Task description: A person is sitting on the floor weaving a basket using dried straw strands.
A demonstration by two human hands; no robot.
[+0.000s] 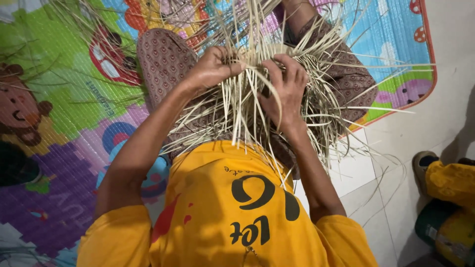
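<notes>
A loose tangle of long pale dried straw strips lies across my lap, its ends fanning out in every direction. My left hand grips a bunch of the strips near the top of the tangle, thumb pressed against them. My right hand is curled around strips right beside it, fingers threaded among them. Both hands meet at the middle of the bundle. The woven part under the hands is mostly hidden by loose ends.
I sit on a colourful cartoon-printed foam mat with my knees in patterned trousers. Pale floor tiles lie to the right. A yellow bag or cloth bundle sits at the lower right. More straw lies scattered at the top.
</notes>
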